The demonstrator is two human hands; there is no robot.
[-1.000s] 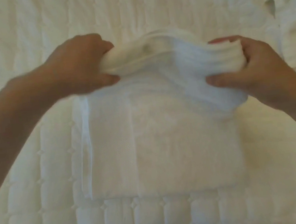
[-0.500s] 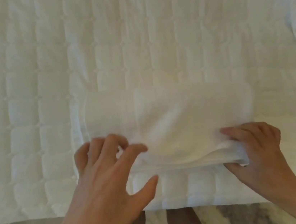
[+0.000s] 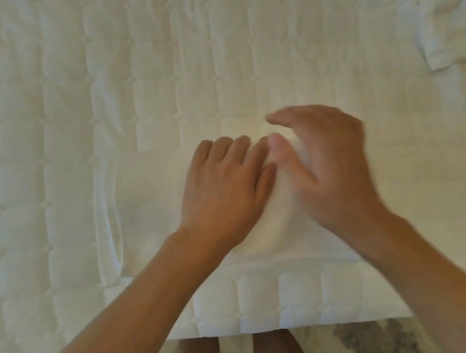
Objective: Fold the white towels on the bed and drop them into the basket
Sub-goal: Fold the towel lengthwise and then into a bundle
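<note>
white towel [image 3: 148, 217] on bed [image 3: 69, 109], left hand [image 3: 221, 189] flat on it, grip wide; right hand [image 3: 331, 163] blurred, grip unclear

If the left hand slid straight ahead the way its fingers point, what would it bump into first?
Probably nothing: the left hand lies flat on the folded towel, fingertips near its far edge; beyond is only quilted bedcover. The loose towels lie off to the right.
</note>
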